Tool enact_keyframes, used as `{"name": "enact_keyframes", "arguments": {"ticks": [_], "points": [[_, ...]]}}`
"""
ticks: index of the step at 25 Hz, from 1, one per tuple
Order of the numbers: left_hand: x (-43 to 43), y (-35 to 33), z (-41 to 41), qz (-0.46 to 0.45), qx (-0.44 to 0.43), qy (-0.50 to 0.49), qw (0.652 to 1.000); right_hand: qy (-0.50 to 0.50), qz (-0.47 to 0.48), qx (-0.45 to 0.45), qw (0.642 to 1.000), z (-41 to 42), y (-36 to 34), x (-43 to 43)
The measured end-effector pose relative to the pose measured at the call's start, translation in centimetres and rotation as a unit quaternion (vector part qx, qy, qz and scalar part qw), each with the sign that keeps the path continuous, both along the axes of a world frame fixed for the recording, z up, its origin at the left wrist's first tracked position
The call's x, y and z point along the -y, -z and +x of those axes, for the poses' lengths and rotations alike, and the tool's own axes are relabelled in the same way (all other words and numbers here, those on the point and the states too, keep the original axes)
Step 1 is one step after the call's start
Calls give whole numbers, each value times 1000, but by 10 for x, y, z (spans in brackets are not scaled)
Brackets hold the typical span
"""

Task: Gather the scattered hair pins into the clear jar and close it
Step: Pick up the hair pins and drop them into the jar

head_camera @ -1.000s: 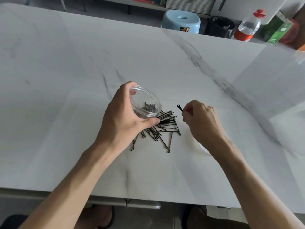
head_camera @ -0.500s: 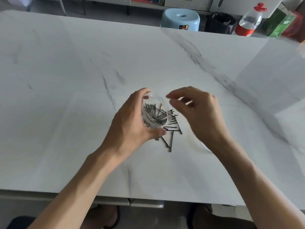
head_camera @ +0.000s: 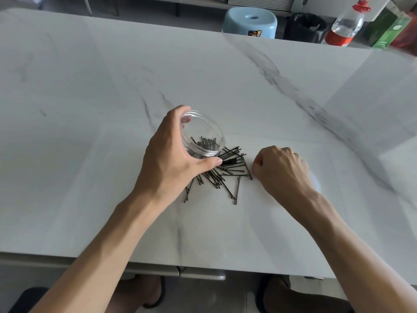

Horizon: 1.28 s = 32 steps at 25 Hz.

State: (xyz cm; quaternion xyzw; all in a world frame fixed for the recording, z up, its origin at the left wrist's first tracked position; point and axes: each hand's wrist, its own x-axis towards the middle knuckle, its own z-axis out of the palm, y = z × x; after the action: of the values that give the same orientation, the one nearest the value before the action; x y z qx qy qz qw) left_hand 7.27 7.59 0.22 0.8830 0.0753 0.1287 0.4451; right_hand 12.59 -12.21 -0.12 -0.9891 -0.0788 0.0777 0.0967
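Your left hand [head_camera: 171, 159] wraps the clear jar [head_camera: 203, 136], tilted with its mouth toward the pile and a few pins inside. The hair pins [head_camera: 225, 175] lie heaped on the surface [head_camera: 90, 109] just beside it. Your right hand [head_camera: 282, 170] rests curled at the pile's right edge; whether that grip holds a pin, you cannot tell.

White marble table [head_camera: 90, 91]; beyond far edge: blue stool [head_camera: 250, 21], black bin [head_camera: 304, 27], red-capped bottle [head_camera: 346, 24], green box [head_camera: 387, 30].

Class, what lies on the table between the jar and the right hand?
Head view: the pile of loose hair pins between clear jar and right hand.
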Motion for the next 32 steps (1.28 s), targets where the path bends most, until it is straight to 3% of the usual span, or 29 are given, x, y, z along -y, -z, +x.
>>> {"name": "enact_keyframes", "arguments": {"ticks": [3,8,10,13,15,24,32], "points": [[-1,0,0,1,3,-5,1000,-11,15,18,1000,0,5,-2],[3,1,0,7,-6,-9,1000,-40,-66,45,996,0,9,-4],[1,1,0,6,-6,-17,1000,-49,-44,85,994,2,8,6],[1,2,1,-1,-6,-25,1000,-190,53,109,974,-2,10,11],[3,2,1,1,-7,-19,1000,-270,68,89,956,-5,15,8],[4,2,2,4,-11,-13,1000,-236,114,5,965,3,28,13],[5,2,2,10,-11,-10,1000,-281,120,-17,952,0,28,10]]}}
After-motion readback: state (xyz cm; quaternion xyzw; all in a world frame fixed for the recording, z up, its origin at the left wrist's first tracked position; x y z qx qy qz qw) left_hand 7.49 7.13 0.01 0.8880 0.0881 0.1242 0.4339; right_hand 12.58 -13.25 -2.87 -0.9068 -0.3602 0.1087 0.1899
